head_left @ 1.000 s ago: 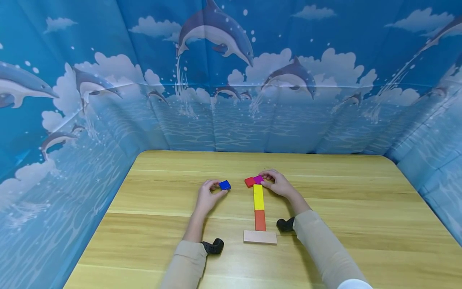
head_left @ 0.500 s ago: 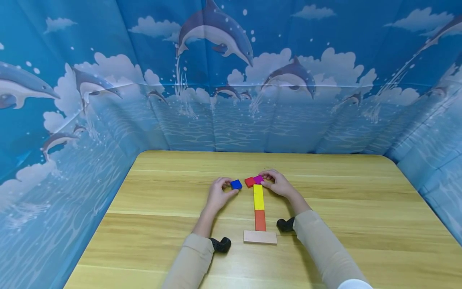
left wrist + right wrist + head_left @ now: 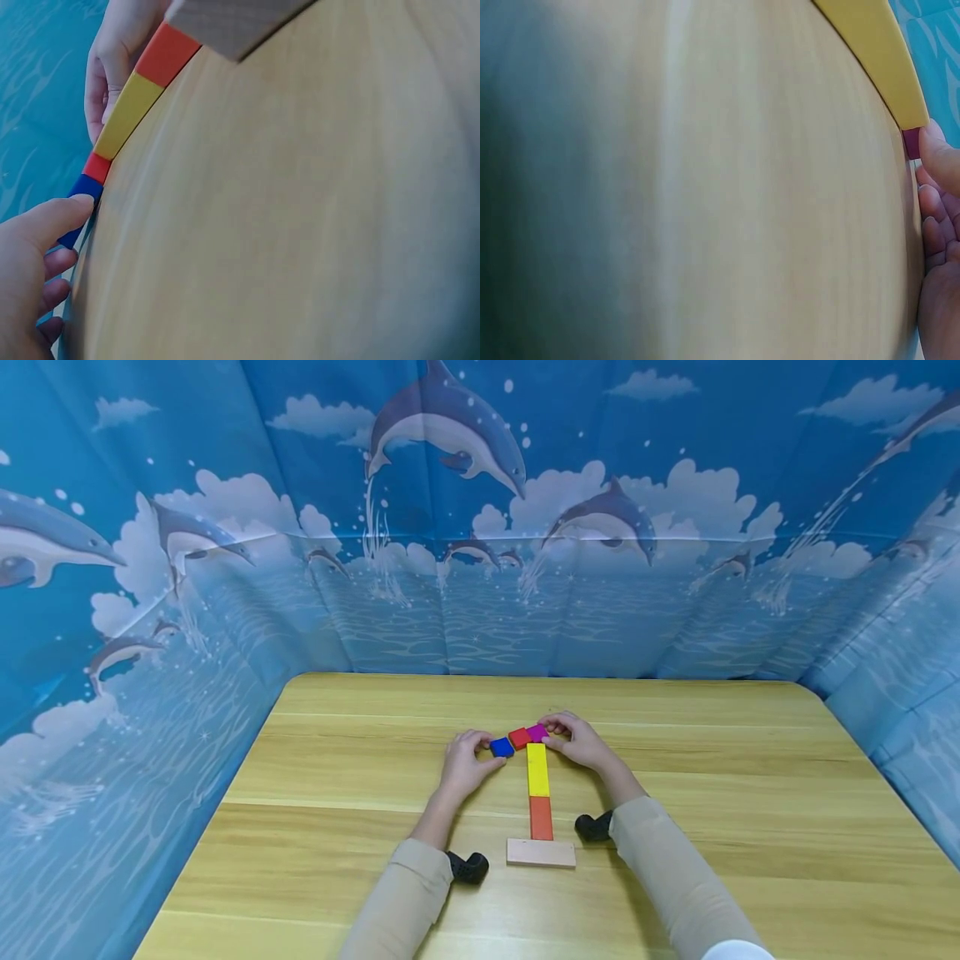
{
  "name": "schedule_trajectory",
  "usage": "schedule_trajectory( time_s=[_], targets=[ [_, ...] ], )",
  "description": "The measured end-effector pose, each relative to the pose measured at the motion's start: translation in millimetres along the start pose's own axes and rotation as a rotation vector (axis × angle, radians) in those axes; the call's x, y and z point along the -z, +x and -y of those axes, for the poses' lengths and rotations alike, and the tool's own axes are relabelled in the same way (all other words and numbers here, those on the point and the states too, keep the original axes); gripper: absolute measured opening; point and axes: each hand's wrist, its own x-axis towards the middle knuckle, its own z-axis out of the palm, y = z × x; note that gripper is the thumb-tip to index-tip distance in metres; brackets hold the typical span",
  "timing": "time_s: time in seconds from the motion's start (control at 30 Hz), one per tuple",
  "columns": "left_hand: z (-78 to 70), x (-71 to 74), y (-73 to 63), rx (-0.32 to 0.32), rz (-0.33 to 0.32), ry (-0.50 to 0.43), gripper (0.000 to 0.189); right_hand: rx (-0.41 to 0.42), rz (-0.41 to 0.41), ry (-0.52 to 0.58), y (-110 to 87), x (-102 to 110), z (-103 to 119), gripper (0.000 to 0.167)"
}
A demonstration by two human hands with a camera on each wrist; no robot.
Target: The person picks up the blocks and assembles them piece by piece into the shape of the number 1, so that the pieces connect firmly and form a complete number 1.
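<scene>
My left hand [image 3: 465, 764] pinches a small blue block [image 3: 502, 747] between thumb and fingers, right beside a red block [image 3: 520, 738]. On the red block's other side is a magenta block [image 3: 537, 732], which my right hand [image 3: 576, 742] pinches at its right end. These three form a slightly slanting row. Just below the row, a long yellow block [image 3: 537, 770] runs toward me, followed by an orange block [image 3: 541, 818] and a pale wooden block [image 3: 541, 852] lying crosswise. In the left wrist view the thumb presses on the blue block [image 3: 86, 187].
All the blocks lie on a wood-grain table [image 3: 300, 843]. A blue curtain [image 3: 480, 610] printed with dolphins hangs behind and at both sides. Black wrist cameras stick out at the left cuff [image 3: 469, 868] and the right cuff [image 3: 592, 827].
My left hand has moved right with the blue block, bringing it from well left of the red block to right beside it. The right hand and the other blocks have stayed in place.
</scene>
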Motion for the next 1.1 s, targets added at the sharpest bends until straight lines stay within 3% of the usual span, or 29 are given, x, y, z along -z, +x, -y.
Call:
schedule_trajectory(
  time_s=[0.7,1.0,1.1],
  targets=[
    [2.9,-8.0,4.3,0.006,-0.003,0.064,0.035,0.023,-0.019,0.004,1.4,-1.5,-1.8,0.029],
    [4.9,-10.3,5.1,-0.004,-0.023,0.064,0.035,0.030,-0.001,0.028,-10.3,6.1,36.4,0.028],
    [5.0,-10.4,5.3,0.000,-0.023,0.063,0.035,0.041,-0.007,0.025,-7.3,4.5,26.4,0.028]
  ],
)
